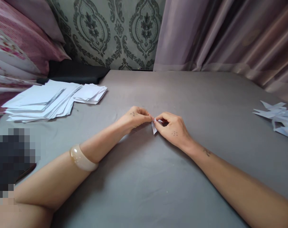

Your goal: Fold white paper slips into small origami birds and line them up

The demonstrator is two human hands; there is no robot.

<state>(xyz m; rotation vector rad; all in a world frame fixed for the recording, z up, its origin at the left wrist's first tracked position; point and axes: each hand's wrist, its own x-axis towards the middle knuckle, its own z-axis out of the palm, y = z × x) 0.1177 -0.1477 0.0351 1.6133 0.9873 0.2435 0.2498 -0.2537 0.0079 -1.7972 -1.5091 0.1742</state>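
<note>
A small folded piece of white paper [154,128] is pinched between my two hands above the middle of the grey sheet. My left hand [137,117] comes in from the left, thumb and fingertips closed on the paper's edge. On the other side, my right hand [173,128] grips the paper between thumb and forefinger. The fingertips of both hands almost meet, and they cover most of the paper. Only a pointed white corner shows below them.
Stacks of white paper sheets [39,99] and smaller white squares [89,93] lie at the left, by a black cloth [75,71]. Several folded white paper pieces [280,118] are heaped at the right edge. Curtains [206,34] hang behind.
</note>
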